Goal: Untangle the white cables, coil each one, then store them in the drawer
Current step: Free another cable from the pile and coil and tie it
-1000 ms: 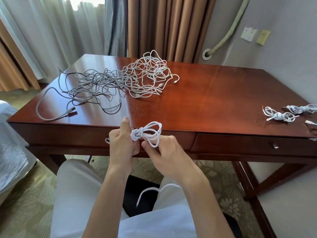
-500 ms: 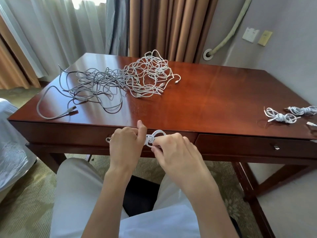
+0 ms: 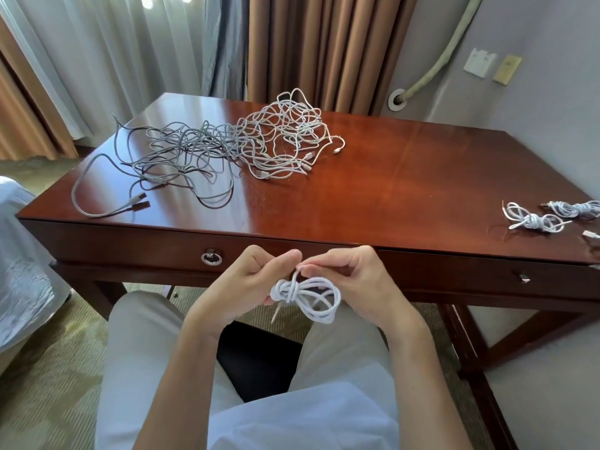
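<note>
cable [image 3: 308, 297] coiled over my lap; left hand [image 3: 246, 284] grips the wrapped waist, right hand [image 3: 344, 277] pinches the tail to cinch it. drawer [image 3: 211, 251] shut, tangle [image 3: 233, 147] waiting.

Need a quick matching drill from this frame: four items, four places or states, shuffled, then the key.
Items
1. white cable coil
2. tangled pile of grey and white cables
3. two small tied white cable bundles
4. round metal ring pull

Places or states
A. far left half of the brown wooden desk
B. on a shut drawer front
C. held between left hand and right hand
D. right edge of the desk

Pairs: 1-C, 2-A, 3-D, 4-B
</note>
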### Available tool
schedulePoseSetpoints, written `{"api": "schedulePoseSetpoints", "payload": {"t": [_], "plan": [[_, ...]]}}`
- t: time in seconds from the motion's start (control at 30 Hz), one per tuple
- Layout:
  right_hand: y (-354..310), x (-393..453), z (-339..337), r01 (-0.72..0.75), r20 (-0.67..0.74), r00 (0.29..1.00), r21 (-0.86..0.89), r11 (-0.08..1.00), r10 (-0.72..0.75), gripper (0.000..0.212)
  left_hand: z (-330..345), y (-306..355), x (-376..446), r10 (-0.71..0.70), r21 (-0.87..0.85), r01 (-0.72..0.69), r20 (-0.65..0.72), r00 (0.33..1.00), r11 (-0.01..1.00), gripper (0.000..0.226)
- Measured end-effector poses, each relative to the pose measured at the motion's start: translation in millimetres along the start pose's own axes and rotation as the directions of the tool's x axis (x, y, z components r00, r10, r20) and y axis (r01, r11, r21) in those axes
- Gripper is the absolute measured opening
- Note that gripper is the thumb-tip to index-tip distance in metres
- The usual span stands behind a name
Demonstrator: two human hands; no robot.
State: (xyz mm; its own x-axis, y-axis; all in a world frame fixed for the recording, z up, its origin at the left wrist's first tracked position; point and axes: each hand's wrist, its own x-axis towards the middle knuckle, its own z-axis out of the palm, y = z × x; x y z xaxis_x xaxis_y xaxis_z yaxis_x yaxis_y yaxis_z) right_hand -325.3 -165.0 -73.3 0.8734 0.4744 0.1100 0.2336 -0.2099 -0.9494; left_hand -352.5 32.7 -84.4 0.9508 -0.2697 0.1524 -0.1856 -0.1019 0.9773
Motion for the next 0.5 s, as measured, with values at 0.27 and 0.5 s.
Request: {"api": "schedulePoseSetpoints", "payload": {"t": [0.27, 0.5], "plan": [[4, 2, 45, 0.062, 0.077, 0.996, -0.410, 0.910, -0.034, 0.023, 12, -13, 23, 0.054, 0.129, 0.065, -0.743, 0.667, 0.989, 0.068], [-23, -4, 35, 0.124, 0.047, 0.991, -0.701, 0.703, -0.128, 0.022, 0, -19, 17, 0.232, 0.604, 0.211, -0.571, 0.788, 0.769, 0.073]]}}
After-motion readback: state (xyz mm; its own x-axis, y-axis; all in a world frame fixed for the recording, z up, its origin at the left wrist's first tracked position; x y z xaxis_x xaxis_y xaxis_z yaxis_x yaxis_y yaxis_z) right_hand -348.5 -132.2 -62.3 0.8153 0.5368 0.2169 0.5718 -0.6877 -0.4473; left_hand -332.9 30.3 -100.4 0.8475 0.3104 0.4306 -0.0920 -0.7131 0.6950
